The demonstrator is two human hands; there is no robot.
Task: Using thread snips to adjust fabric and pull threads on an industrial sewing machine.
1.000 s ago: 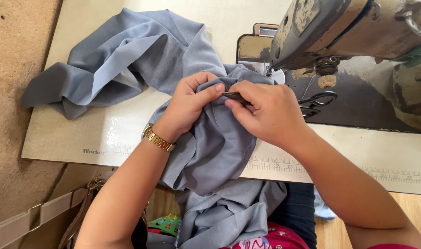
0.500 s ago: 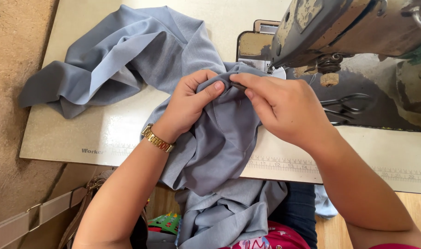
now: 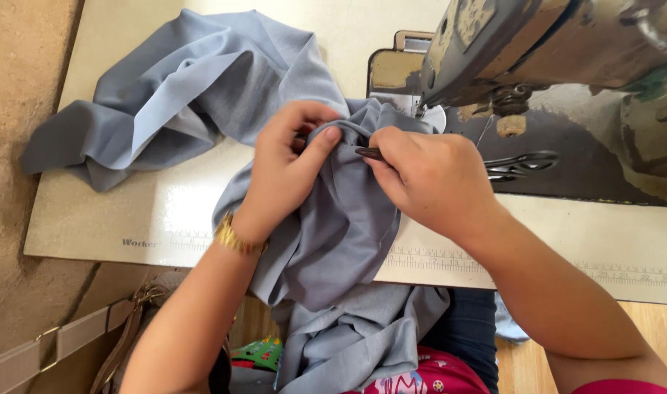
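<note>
Left hand pinched a fold of the grey-blue fabric, thumb on top. Right hand gripped a small dark tool against the same fold. Fabric draped over the table's near edge, left of the sewing machine; scissors lay just right.

Grey-blue cloth, matt, soft, finely woven, creased; tabletop, smooth cream laminate with a slight gloss; sewing machine, worn painted metal, dull and chipped; scissors, dark metal; wristwatch band, shiny gold-coloured metal; floor, rough, matt, sandy.
</note>
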